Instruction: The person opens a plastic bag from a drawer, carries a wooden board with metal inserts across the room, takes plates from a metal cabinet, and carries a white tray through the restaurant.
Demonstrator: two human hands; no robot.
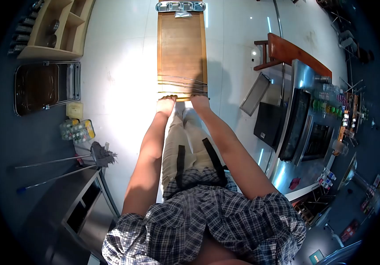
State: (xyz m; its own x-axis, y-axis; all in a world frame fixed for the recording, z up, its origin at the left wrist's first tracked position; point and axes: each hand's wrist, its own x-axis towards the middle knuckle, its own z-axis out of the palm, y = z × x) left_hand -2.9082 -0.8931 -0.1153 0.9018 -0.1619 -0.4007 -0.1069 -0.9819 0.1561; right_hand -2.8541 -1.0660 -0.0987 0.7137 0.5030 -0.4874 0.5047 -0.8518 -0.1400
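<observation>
A long, narrow wooden table [182, 42] stretches away in front of me. My left hand [167, 104] is closed over the left part of its near edge. On the right part of that same edge my right hand [200, 103] is closed, its fingertips mostly hidden. Several thin metal rods [183, 84] lie across the tabletop just beyond both hands. At the far end sits a shiny metal divided tray [180, 6], with a small pale, crumpled item [183, 14] at its near side.
Left are a wooden shelf unit [76, 20], a folded chair [37, 86], bottle packs [77, 129] and a grey mop [103, 154]. A metal counter [295, 174], a black box [269, 125] and a reddish wooden bench [298, 53] stand right, on pale floor tiles [119, 53].
</observation>
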